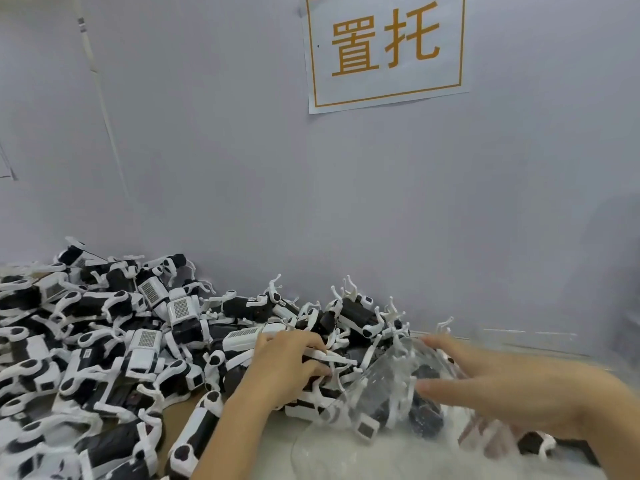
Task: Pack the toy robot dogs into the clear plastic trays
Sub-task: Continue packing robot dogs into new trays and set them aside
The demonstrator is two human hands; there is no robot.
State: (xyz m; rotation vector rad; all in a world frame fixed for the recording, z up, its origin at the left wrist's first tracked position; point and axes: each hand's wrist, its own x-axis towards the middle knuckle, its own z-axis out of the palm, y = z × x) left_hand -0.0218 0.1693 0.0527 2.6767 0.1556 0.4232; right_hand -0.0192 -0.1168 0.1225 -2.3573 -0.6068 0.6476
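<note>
Black-and-white toy dogs (114, 344) lie heaped on the bench (180, 415) against a grey wall (242, 168) bearing a paper sign (384, 50). We see the left hand (291, 365) at the heap's near edge, its fingers curled round one dog (332, 358). The right hand (485, 382), blurred, rests with straight fingers spread on a clear tray (391, 379), tilted just beside the heap. Dogs show through the tray's plastic; we cannot tell how they are seated.

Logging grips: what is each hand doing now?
Left hand: grips a toy robot dog in the pile.
Right hand: open, fingers straight on the clear plastic tray.
</note>
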